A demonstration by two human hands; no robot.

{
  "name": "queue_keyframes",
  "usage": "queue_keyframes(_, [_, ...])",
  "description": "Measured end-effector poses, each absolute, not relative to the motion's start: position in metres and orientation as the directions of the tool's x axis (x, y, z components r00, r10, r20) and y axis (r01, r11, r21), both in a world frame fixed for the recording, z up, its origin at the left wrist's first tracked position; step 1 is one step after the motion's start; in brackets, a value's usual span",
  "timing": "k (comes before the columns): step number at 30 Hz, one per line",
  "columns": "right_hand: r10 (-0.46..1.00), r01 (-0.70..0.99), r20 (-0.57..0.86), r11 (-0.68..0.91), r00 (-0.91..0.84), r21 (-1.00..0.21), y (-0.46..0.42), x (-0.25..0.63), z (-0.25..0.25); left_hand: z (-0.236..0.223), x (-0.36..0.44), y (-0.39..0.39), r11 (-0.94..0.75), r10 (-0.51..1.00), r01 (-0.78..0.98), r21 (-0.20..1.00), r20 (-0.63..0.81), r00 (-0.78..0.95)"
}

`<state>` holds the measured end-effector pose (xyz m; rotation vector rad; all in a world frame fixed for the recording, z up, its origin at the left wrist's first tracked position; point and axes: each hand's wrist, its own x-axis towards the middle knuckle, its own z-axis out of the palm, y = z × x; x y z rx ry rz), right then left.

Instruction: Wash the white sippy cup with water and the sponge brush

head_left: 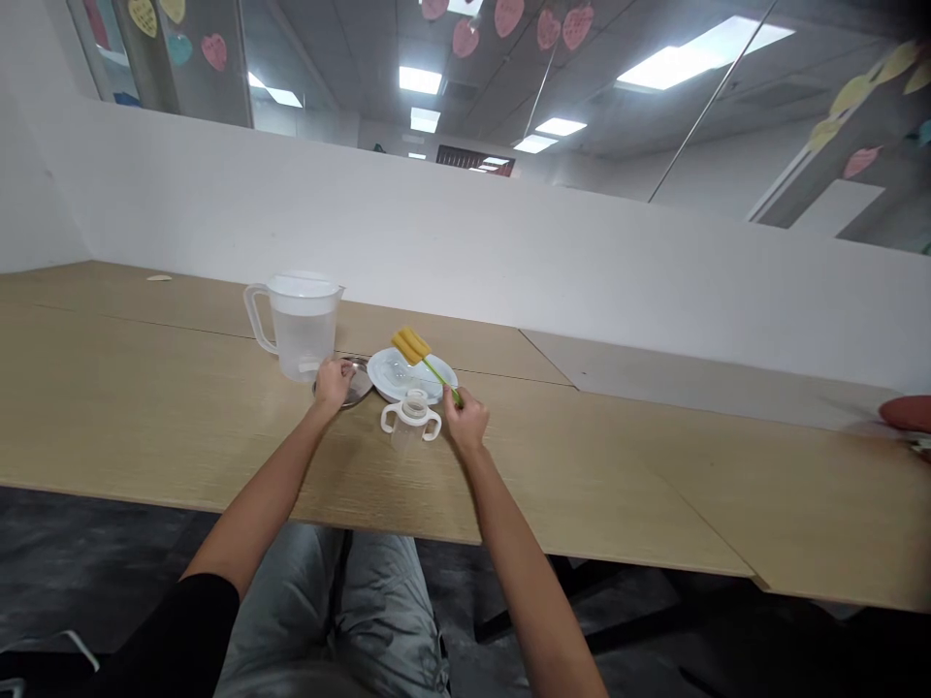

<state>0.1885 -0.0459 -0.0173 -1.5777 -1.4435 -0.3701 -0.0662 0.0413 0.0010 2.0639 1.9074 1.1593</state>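
Sponge bottle brush (411, 346): yellow sponge head on a thin green handle, held up over the far rim of the white plate (382, 373); whether the sponge touches the plate, I can't tell.
Right hand (464, 419): closed around the brush handle's lower end, just right of the plate.
Left hand (333, 384): fingers curled over the edge of a round metal dish (358, 381), just left of the plate.
Hands: apart - each on its own item, with the plate and a cup between them.
On the plate: a clear, domed piece (397, 373) - too glassy to name.
Near the plate: a clear two-handled sippy cup (411, 427) with white handles, upright and touching the plate's near rim.
Left of the plate: a clear plastic measuring jug (302, 330) with a white handle, upright beyond the left hand, with clear liquid inside.
Under the plate: a light wood table (181, 407).
Far right of the plate: a blurred red object (908, 414) at the frame's edge.
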Motion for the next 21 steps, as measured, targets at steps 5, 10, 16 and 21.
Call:
queue_keyframes(5, [0.630, 0.896, 0.732, 0.125, 0.260, -0.426, -0.046, 0.188, -0.018, -0.001, -0.067, 0.042, -0.239, 0.884, 0.791, 0.563, 0.463, -0.063])
queue_keyframes(10, [0.635, 0.894, 0.724, 0.114, 0.270, -0.434, -0.046, 0.189, -0.019, -0.002, -0.067, 0.039, -0.230, 0.901, 0.812, 0.536, 0.432, -0.029])
queue_keyframes(16, [0.641, 0.899, 0.715, 0.087, 0.279, -0.429, -0.046, 0.189, -0.020, 0.003, -0.062, 0.029, -0.185, 0.943, 0.887, 0.422, 0.329, 0.041])
queue_keyframes(21, [0.634, 0.897, 0.720, 0.092, 0.281, -0.432, -0.047, 0.189, -0.019, 0.004, -0.064, 0.028, -0.152, 0.968, 0.916, 0.370, 0.244, 0.062])
